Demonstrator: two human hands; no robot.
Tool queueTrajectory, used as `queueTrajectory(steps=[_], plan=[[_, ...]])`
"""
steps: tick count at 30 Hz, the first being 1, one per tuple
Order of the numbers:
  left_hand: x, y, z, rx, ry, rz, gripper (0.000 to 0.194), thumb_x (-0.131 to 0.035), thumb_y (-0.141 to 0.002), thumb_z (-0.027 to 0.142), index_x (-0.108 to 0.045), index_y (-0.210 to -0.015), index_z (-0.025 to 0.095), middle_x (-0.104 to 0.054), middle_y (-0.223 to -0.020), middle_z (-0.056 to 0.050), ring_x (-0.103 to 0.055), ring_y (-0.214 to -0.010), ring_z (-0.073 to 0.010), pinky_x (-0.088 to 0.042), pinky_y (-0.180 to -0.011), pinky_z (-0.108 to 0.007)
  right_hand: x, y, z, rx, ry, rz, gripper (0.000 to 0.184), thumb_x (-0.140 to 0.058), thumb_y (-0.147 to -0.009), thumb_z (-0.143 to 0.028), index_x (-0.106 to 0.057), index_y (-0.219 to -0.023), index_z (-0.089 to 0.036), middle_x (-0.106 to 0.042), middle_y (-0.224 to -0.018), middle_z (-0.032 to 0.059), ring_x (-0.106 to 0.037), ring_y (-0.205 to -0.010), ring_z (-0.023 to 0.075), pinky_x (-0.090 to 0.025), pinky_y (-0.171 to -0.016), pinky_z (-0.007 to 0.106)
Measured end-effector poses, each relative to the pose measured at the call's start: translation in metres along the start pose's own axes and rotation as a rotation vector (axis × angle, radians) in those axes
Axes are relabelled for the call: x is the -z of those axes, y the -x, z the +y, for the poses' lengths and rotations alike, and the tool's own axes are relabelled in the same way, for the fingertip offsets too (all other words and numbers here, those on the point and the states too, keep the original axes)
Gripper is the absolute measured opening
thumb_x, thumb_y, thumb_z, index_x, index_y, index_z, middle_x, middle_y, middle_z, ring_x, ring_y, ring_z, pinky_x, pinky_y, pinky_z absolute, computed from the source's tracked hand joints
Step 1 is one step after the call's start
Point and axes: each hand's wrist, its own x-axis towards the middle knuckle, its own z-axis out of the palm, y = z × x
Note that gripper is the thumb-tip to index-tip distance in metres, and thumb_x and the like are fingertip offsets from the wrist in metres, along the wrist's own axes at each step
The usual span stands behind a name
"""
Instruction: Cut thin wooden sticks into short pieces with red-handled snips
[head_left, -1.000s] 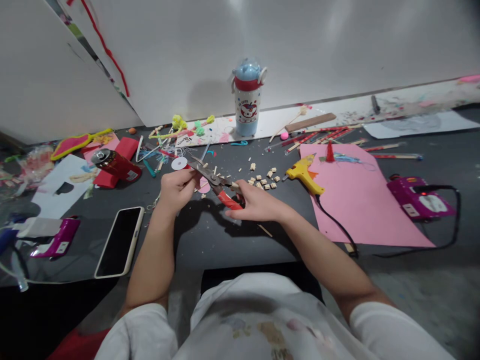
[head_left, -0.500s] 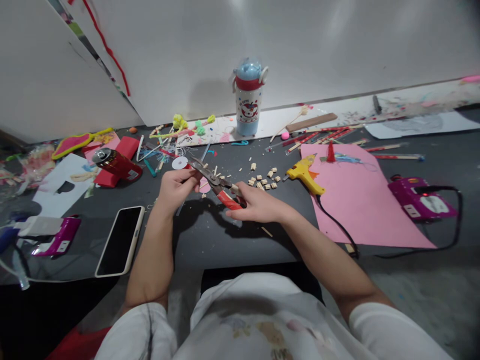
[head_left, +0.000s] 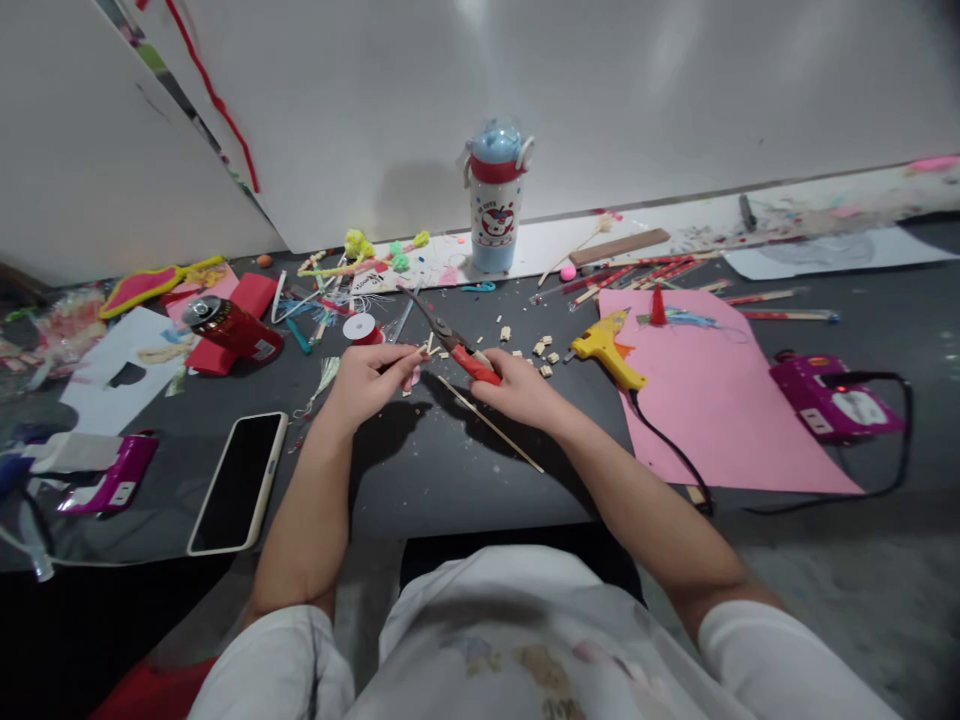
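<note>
In the head view, the left grip (head_left: 375, 385) pinches a small wood piece (head_left: 425, 351) between thumb and fingers. The right grip (head_left: 521, 390) is closed round the red handles of the pliers (head_left: 450, 341), which point away and to the left over the table (head_left: 442, 500). A thin stick (head_left: 491, 424) lies slanting below the pliers. Wood bits (head_left: 546, 352) are scattered between the right grip and the glue gun (head_left: 611, 353), whose lower end rests on a pink sheet (head_left: 720, 400). A spool (head_left: 361, 328) sits just beyond the left grip, and the bottle (head_left: 495, 215) stands upright farther back.
</note>
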Motion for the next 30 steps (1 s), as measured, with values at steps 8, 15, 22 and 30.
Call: queueTrajectory(steps=[8,15,22,30], plan=[[-0.003,-0.004,-0.004,0.092,0.068,-0.008,0.027,-0.056,-0.083,0.036,-0.07,-0.083,0.014,-0.058,-0.053,0.0,-0.047,-0.045,-0.0069,-0.037,-0.046,-0.018,-0.002,0.0,-0.001,-0.009,-0.06,-0.008,0.024,-0.054,-0.074,-0.042,-0.044,-0.073,-0.021,-0.044,-0.062,-0.004,-0.042,-0.057,0.0118,-0.029,-0.055,0.027],[-0.009,-0.003,-0.008,0.141,0.097,-0.07,0.035,-0.055,-0.083,0.046,-0.067,-0.086,0.014,-0.061,-0.061,-0.002,-0.051,-0.049,-0.0086,-0.04,-0.049,-0.02,-0.006,-0.001,0.001,-0.014,-0.11,-0.015,0.024,-0.056,-0.074,-0.043,-0.045,-0.073,-0.02,-0.044,-0.063,-0.0044,-0.041,-0.057,0.0112,-0.028,-0.055,0.026],[-0.012,-0.011,-0.018,0.228,0.109,-0.103,0.038,-0.049,-0.084,0.051,-0.061,-0.086,0.015,-0.059,-0.066,-0.002,-0.055,-0.056,-0.0109,-0.045,-0.055,-0.022,-0.001,-0.007,0.008,-0.02,-0.292,0.113,0.028,-0.058,-0.074,-0.045,-0.047,-0.072,-0.02,-0.044,-0.061,-0.0046,-0.04,-0.056,0.0106,-0.029,-0.054,0.025],[-0.026,-0.05,0.003,0.044,-0.469,-0.158,0.028,-0.038,-0.09,0.036,-0.058,-0.082,0.019,-0.061,-0.07,-0.002,-0.055,-0.066,-0.015,-0.036,-0.06,-0.025,0.015,-0.022,0.017,-0.062,-0.716,0.47,0.025,-0.058,-0.075,-0.04,-0.042,-0.073,-0.021,-0.038,-0.054,-0.0081,-0.034,-0.047,0.0081,-0.028,-0.048,0.023]])
